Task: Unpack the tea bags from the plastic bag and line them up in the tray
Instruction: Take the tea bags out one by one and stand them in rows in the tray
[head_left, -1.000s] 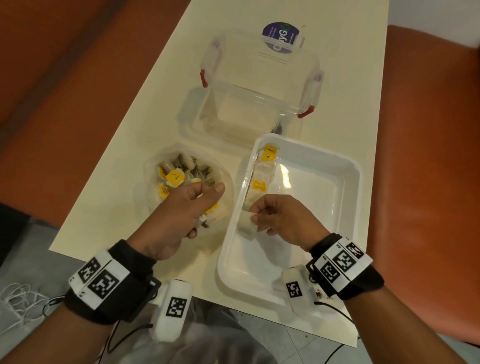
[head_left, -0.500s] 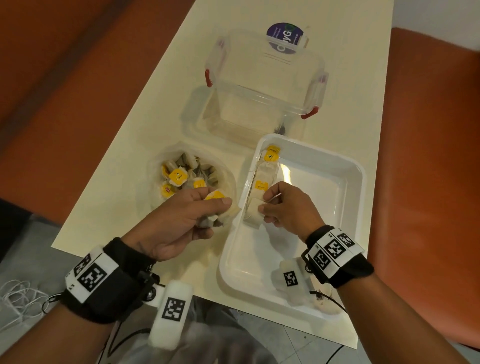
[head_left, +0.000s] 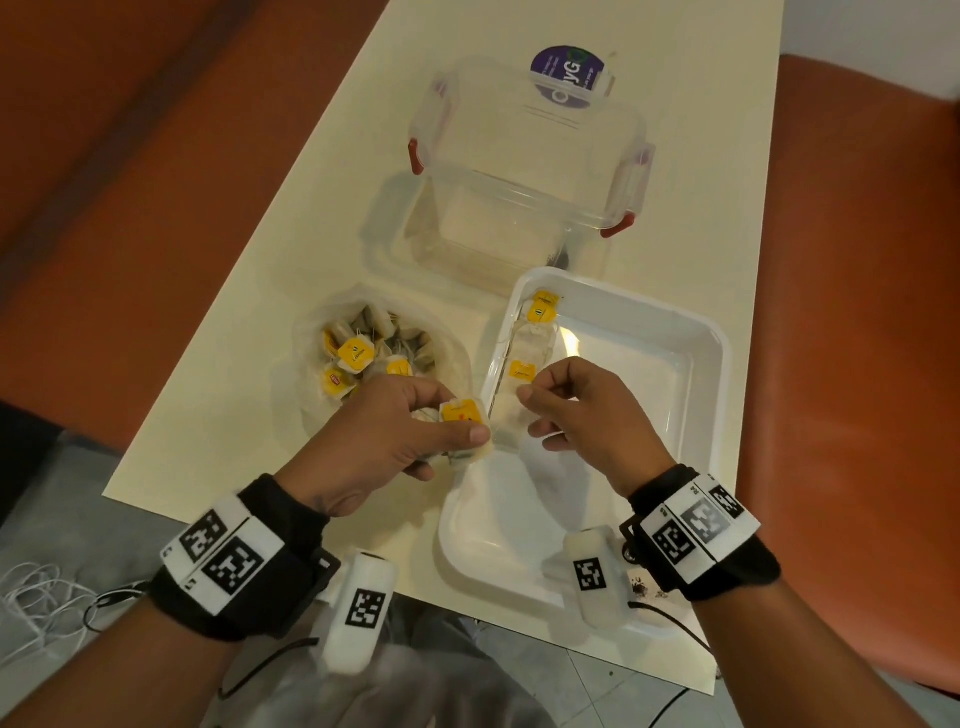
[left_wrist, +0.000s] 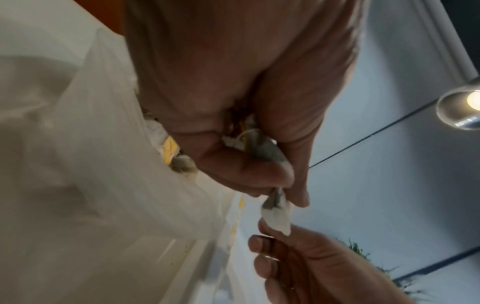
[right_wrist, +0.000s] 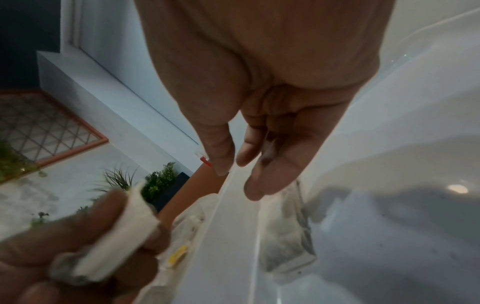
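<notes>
A white tray (head_left: 675, 332) lies on the right of the table, with tea bags (head_left: 535, 338) in a row along its left wall. Left of it an open plastic bag (head_left: 311, 374) holds several yellow-tagged tea bags (head_left: 356, 353). My left hand (head_left: 441, 431) pinches one tea bag (head_left: 464, 413) over the gap between bag and tray. In the left wrist view that tea bag (left_wrist: 275, 214) hangs from my fingertips (left_wrist: 298, 197). My right hand (head_left: 535, 400) hovers over the tray's left side with its fingers loosely curled and nothing plainly in them. Under it a tea bag (right_wrist: 285, 236) lies flat in the tray.
A clear lidded container (head_left: 524, 156) with red clips stands behind the tray. The table's near edge (head_left: 260, 525) runs just under my wrists. Orange seats flank the table on both sides. White cables (head_left: 31, 597) lie on the floor at the lower left.
My left hand has lifted a tea bag out of the plastic bag and carried it right toward the tray. My right hand has laid its tea bag along the tray's left wall and let go.
</notes>
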